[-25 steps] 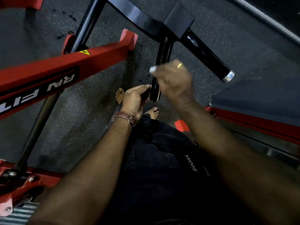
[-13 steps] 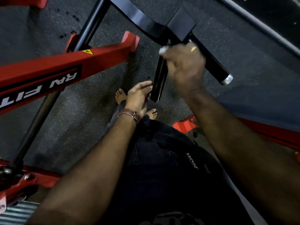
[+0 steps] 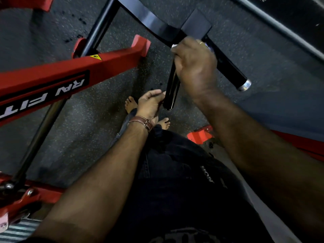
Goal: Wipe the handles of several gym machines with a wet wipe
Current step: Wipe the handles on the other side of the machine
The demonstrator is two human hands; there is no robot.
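A: Handle [image 3: 172, 88], the near black vertical grip, centre of frame, hanging from the black crossbar [image 3: 154, 23] at upper centre. Biggest items first: red machine frame [image 3: 70, 74] fills the left, lettering upside down from this viewpoint; speckled rubber floor [image 3: 105, 128] beneath.

B: Hands?

A: Right hand [image 3: 196, 67], centre-right, fingers curled round the top of that grip, just under the crossbar joint. A scrap of white wet wipe [image 3: 174, 46] pokes out above the knuckles, so the wipe is clamped between palm and grip. Left hand [image 3: 150, 104], lower centre, fingers relaxed and apart, fingertips touching or just beside the grip's bottom end; cannot tell if it is truly steadying it.

B: Progress?

A: My judgement: mid-wipe on this grip. Lower stretch shows glossy, possibly damp, but that is a guess. Second grip [image 3: 229, 69], the angled one with the chrome end cap [image 3: 244, 85] at right, looks not yet reached. Other machines remain, none identifiable here.

B: Change from the earlier frames?

A: A second ago the right hand sat low on the grip, near its bottom; half a second ago, higher; now at the very top. The left hand gripped the lower end then; now it has loosened. Small details: brown wrist strap [image 3: 143, 122], ring [image 3: 201, 43].
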